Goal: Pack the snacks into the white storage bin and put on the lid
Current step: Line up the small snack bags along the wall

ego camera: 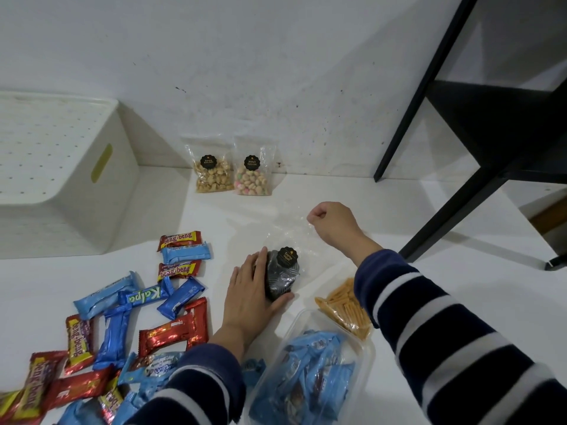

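Packing looks unstarted: the white storage bin [76,179] sits apart at left, and wafer bars [135,305] litter the floor. The left hand [248,299] rests straight fingers against the dark snack bag [282,276], while the right hand [331,222] pinches its clear top.

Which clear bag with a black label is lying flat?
The dark-snack bag, touched by the left hand, top pinched by the right hand. The nut bag and biscuit bag stand against the wall.

Head-worn camera — looking down, close.
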Demonstrator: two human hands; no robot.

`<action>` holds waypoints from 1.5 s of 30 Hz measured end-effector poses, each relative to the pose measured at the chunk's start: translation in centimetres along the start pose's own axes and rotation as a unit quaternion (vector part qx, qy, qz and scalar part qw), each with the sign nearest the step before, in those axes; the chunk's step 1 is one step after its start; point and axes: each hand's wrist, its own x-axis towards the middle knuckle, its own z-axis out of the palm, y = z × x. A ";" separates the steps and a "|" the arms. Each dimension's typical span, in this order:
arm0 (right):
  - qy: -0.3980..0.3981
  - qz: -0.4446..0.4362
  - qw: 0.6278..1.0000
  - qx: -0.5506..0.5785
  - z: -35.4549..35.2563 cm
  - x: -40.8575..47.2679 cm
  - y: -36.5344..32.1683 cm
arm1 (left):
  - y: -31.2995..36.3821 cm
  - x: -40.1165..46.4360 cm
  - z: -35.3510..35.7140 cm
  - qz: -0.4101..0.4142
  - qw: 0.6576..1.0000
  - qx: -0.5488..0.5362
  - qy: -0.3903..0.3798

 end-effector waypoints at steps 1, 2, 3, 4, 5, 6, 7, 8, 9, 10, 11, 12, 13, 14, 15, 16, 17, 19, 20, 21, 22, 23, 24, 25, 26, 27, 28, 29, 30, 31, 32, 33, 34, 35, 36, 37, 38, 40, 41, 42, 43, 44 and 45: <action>-0.013 0.004 1.000 -0.009 0.2 0.0 0.0 | 0.0 0.0 0.0 0.001 1.000 -0.003 -0.002; -0.028 0.001 1.000 -0.015 0.3 0.0 -0.1 | 0.0 -0.1 0.1 0.001 1.000 -0.006 -0.002; -0.040 -0.005 0.999 -0.014 0.4 0.0 -0.2 | 0.1 -0.1 0.1 0.001 1.000 -0.007 -0.001; -0.046 -0.010 0.999 -0.006 0.5 0.0 -0.2 | 0.1 -0.1 0.1 0.000 1.000 -0.004 0.001; -0.044 -0.013 0.999 -0.001 0.5 0.0 -0.4 | 0.1 -0.2 0.1 0.001 1.000 0.001 0.003; -0.035 -0.015 0.999 -0.003 0.6 0.1 -0.5 | 0.1 -0.2 0.1 0.003 1.000 0.007 0.005; -0.021 -0.018 1.000 -0.009 0.6 0.1 -0.7 | 0.1 -0.2 0.1 0.006 1.000 0.011 0.007; -0.007 -0.018 1.000 -0.018 0.7 0.2 -0.8 | 0.2 -0.2 0.2 0.007 1.000 0.015 0.006; 0.002 -0.019 0.999 -0.028 0.8 0.1 -0.9 | 0.1 -0.3 0.1 0.008 1.000 0.018 0.006; 0.006 -0.017 0.999 -0.034 1.0 0.2 -0.9 | -0.1 -0.5 0.2 0.008 1.000 0.021 0.005; 0.010 -0.014 0.999 -0.037 0.9 0.2 -0.9 | -0.1 -0.5 0.2 0.009 1.000 0.023 0.004; 0.014 -0.011 0.999 -0.035 0.8 0.1 -0.9 | -0.1 -0.7 0.2 0.010 1.000 0.023 0.005; 0.014 -0.009 0.999 -0.033 0.7 0.1 -1.0 | -0.1 -0.8 0.2 0.011 1.000 0.024 0.006; 0.010 -0.008 1.000 -0.028 0.7 0.1 -1.1 | -0.2 -0.9 0.2 0.011 1.000 0.025 0.007; 0.002 -0.007 1.000 -0.026 0.7 0.1 -1.3 | -0.2 -0.9 0.2 0.010 1.000 0.025 0.007; -0.006 -0.009 1.000 -0.025 0.7 0.0 -1.5 | -0.2 -0.9 0.2 0.008 1.000 0.025 0.005; -0.012 -0.009 1.000 -0.026 0.7 -0.2 -1.9 | -0.2 -1.0 0.2 0.007 1.000 0.024 0.004; -0.011 -0.010 1.000 -0.024 0.8 -0.1 -2.3 | -0.2 -1.0 0.3 0.009 1.000 0.022 0.007; -0.004 -0.017 0.999 -0.027 1.0 0.0 -2.3 | -0.2 -1.1 0.4 0.010 1.000 0.023 0.008; 0.003 -0.021 0.999 -0.035 1.0 -0.1 -2.5 | -0.3 -1.2 0.4 0.011 1.000 0.024 0.007; 0.010 -0.024 0.999 -0.040 1.1 0.1 -2.5 | -0.3 -1.2 0.4 0.011 1.000 0.025 0.006; 0.015 -0.023 0.999 -0.042 1.1 0.2 -2.4 | -0.3 -1.3 0.4 0.011 1.000 0.024 0.006; 0.015 -0.020 0.999 -0.042 1.2 0.3 -2.3 | -0.3 -1.3 0.3 0.011 1.000 0.021 0.007; 0.010 -0.019 0.999 -0.040 1.2 0.2 -2.4 | -0.2 -1.3 0.3 0.010 1.000 0.019 0.006; 0.001 -0.018 0.999 -0.037 1.3 0.3 -2.4 | -0.2 -1.3 0.2 0.008 1.000 0.018 0.003; -0.009 -0.020 0.999 -0.033 1.4 0.3 -2.4 | -0.2 -1.3 0.2 0.006 1.000 0.020 0.001; -0.017 -0.023 0.999 -0.031 1.4 0.4 -2.5 | -0.2 -1.3 0.2 0.004 1.000 0.022 0.000; -0.022 -0.027 0.999 -0.029 1.5 0.5 -2.5 | -0.2 -1.3 0.2 0.004 1.000 0.026 0.000; -0.020 -0.031 0.999 -0.028 1.6 0.7 -2.6 | -0.2 -1.3 0.2 0.005 1.000 0.029 0.000; -0.011 -0.038 0.999 -0.029 1.7 0.8 -2.7 | -0.2 -1.3 0.2 0.006 1.000 0.031 -0.002; -0.003 -0.041 0.999 -0.030 1.8 0.9 -2.9 | -0.2 -1.3 0.2 0.007 0.999 0.031 -0.003; 0.005 -0.041 0.999 -0.032 1.9 0.9 -3.1 | -0.2 -1.2 0.2 0.006 1.000 0.031 -0.004; 0.010 -0.039 0.999 -0.029 2.0 0.9 -3.1 | -0.2 -1.2 0.2 0.006 1.000 0.029 -0.003; 0.013 -0.039 0.999 -0.025 2.2 1.0 -3.1 | -0.2 -1.2 0.1 0.005 1.000 0.027 -0.001; 0.011 -0.038 0.999 -0.021 2.2 1.1 -3.1 | -0.2 -1.2 0.1 0.004 1.000 0.027 0.000; 0.003 -0.037 0.999 -0.017 2.2 1.1 -3.0 | -0.1 -1.1 0.0 0.003 1.000 0.028 -0.001; -0.011 -0.036 0.999 -0.011 2.1 1.1 -2.8 | -0.1 -1.1 -0.1 0.001 1.000 0.028 -0.002; -0.050 -0.036 0.998 -0.009 1.3 0.8 -2.4 | 0.1 -1.0 -0.2 -0.010 1.000 0.021 -0.002; -0.069 -0.033 0.997 -0.021 0.7 0.6 -2.3 | 0.2 -0.9 -0.3 -0.017 1.000 0.015 0.003; -0.079 -0.028 0.996 -0.040 0.0 0.4 -2.0 | 0.3 -0.8 -0.3 -0.023 1.000 0.012 0.008; -0.079 -0.029 0.995 -0.061 -0.6 0.2 -1.8 | 0.3 -0.7 -0.3 -0.026 0.999 0.013 0.014; -0.077 -0.032 0.993 -0.079 -1.0 0.1 -1.5 | 0.3 -0.6 -0.3 -0.027 0.999 0.013 0.018; -0.073 -0.038 0.993 -0.090 -1.3 0.0 -1.2 | 0.3 -0.6 -0.2 -0.028 0.999 0.013 0.020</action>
